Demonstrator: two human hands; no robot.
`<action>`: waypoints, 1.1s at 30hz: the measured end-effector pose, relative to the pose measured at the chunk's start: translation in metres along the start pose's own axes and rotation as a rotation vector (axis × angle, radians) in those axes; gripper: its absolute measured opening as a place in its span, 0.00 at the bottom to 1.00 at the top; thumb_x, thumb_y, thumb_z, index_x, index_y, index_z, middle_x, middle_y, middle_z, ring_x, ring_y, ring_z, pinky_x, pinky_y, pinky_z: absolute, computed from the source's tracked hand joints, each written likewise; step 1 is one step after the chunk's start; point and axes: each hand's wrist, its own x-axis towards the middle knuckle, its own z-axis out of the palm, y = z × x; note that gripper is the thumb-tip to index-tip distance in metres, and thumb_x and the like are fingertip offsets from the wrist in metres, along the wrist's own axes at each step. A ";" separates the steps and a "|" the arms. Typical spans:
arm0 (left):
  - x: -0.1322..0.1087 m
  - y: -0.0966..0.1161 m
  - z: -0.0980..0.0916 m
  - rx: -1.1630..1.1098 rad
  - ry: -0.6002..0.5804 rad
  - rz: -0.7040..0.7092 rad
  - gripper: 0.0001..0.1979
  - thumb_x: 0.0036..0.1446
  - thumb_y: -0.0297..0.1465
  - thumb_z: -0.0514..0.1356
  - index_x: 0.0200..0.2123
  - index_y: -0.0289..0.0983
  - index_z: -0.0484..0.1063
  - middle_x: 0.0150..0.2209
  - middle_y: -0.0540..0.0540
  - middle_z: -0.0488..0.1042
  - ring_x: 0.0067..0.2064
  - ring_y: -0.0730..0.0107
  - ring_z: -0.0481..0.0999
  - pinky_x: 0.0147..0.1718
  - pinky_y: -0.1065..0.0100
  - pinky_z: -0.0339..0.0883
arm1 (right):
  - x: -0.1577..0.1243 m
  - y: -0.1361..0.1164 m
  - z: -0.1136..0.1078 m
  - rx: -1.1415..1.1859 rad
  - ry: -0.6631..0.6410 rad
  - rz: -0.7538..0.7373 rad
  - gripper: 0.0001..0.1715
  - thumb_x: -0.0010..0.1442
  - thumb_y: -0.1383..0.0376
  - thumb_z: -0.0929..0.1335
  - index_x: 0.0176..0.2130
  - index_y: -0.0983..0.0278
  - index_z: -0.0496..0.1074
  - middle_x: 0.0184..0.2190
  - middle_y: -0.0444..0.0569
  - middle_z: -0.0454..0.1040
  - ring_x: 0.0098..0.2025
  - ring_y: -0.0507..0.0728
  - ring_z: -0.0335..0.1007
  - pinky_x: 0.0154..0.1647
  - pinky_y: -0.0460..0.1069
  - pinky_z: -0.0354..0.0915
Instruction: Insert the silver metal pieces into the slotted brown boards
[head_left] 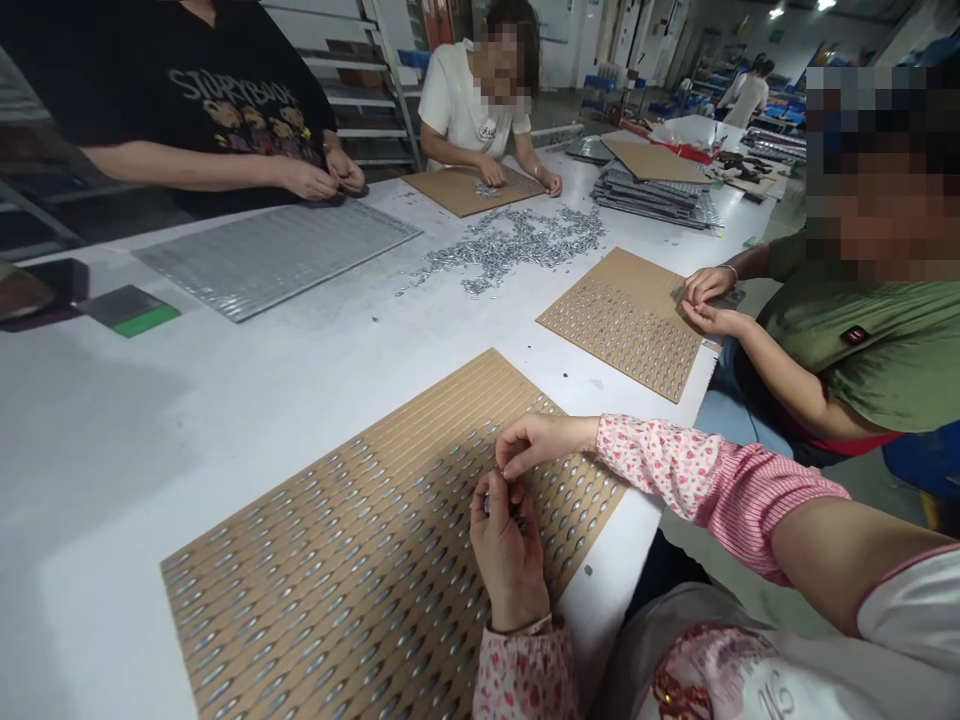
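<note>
While hands meet inside board edges, table beyond

A factory workshop: several people work around a broad white surface with brown boards and a loose heap of small metal pieces; metal shelving behind, ceiling lights in the distance

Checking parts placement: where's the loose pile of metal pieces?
Head view, upper middle: the loose pile of metal pieces lies on the white table, between the grey panel, left, and stacked panels, right.
</note>
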 end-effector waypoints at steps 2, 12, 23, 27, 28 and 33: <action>0.000 0.003 0.001 -0.053 0.014 -0.073 0.05 0.55 0.29 0.62 0.36 0.34 0.74 0.30 0.49 0.71 0.26 0.81 0.67 0.22 0.80 0.60 | 0.005 0.005 -0.010 0.021 0.176 -0.001 0.18 0.49 0.55 0.75 0.32 0.68 0.73 0.28 0.44 0.75 0.30 0.49 0.69 0.33 0.44 0.63; 0.007 0.003 -0.010 -0.159 -0.093 -0.168 0.01 0.55 0.25 0.60 0.31 0.34 0.71 0.27 0.51 0.67 0.23 0.82 0.64 0.18 0.80 0.58 | 0.031 0.010 -0.039 -0.732 0.633 0.161 0.09 0.57 0.60 0.70 0.29 0.64 0.76 0.26 0.43 0.74 0.32 0.51 0.65 0.39 0.46 0.56; 0.004 0.005 -0.005 -0.197 -0.055 -0.208 0.07 0.61 0.22 0.55 0.36 0.31 0.72 0.32 0.49 0.70 0.26 0.82 0.66 0.19 0.80 0.61 | 0.030 0.013 -0.039 -0.846 0.652 0.189 0.09 0.57 0.60 0.70 0.30 0.63 0.75 0.30 0.43 0.75 0.38 0.54 0.64 0.41 0.48 0.53; 0.004 0.004 -0.005 -0.173 -0.047 -0.174 0.06 0.60 0.22 0.56 0.38 0.32 0.73 0.32 0.49 0.70 0.26 0.83 0.66 0.19 0.81 0.62 | 0.026 0.009 -0.042 -0.722 0.628 0.204 0.10 0.58 0.59 0.70 0.30 0.63 0.76 0.26 0.41 0.74 0.35 0.51 0.65 0.39 0.46 0.53; 0.004 0.004 -0.005 -0.170 -0.043 -0.167 0.06 0.60 0.22 0.57 0.38 0.32 0.74 0.32 0.49 0.70 0.26 0.83 0.66 0.19 0.81 0.62 | 0.024 0.009 -0.042 -0.726 0.613 0.206 0.10 0.57 0.59 0.70 0.30 0.63 0.76 0.26 0.41 0.73 0.35 0.51 0.65 0.38 0.46 0.52; 0.005 0.003 -0.005 -0.173 -0.056 -0.172 0.05 0.58 0.22 0.59 0.38 0.31 0.74 0.32 0.49 0.70 0.26 0.83 0.66 0.19 0.81 0.62 | 0.017 0.016 -0.041 -0.880 0.592 0.195 0.10 0.56 0.58 0.70 0.29 0.62 0.74 0.28 0.43 0.74 0.39 0.55 0.63 0.40 0.48 0.50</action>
